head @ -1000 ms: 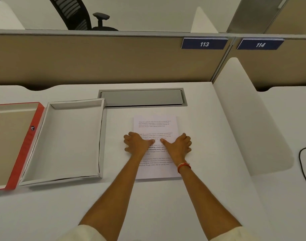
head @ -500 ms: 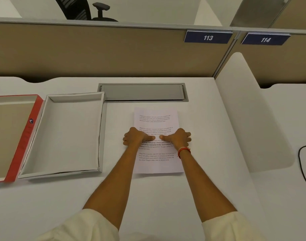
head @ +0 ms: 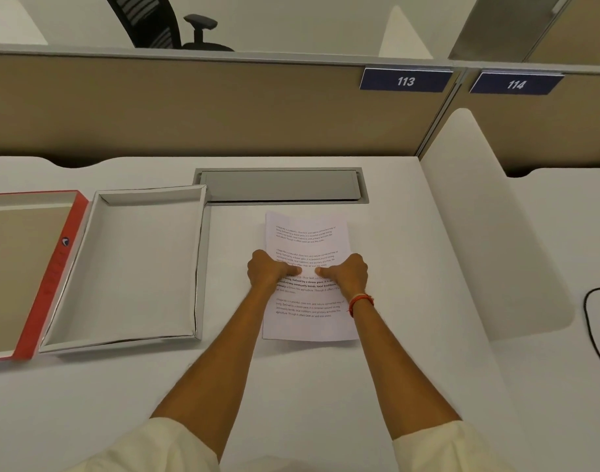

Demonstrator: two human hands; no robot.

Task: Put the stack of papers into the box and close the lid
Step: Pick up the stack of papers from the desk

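A stack of papers [head: 307, 233] with printed text lies on the white desk, right of centre. My left hand [head: 268, 270] grips its left edge and my right hand [head: 348, 274] grips its right edge. Both thumbs press on top and the fingers curl under, so the sheets bow up slightly. The open white box [head: 200, 260] sits empty just left of the papers. Its red-edged lid [head: 55, 274] lies inside-up further left, touching the box and partly cut off by the frame.
A grey cable hatch [head: 280, 185] is set into the desk behind the papers. A white curved divider [head: 489, 240] stands to the right, with a black cable [head: 593, 332] beyond it. A beige partition [head: 223, 110] closes off the back.
Both hands went from lying flat on the sheet to curling around its side edges. The papers now bow up a little. The camera has tilted slightly.
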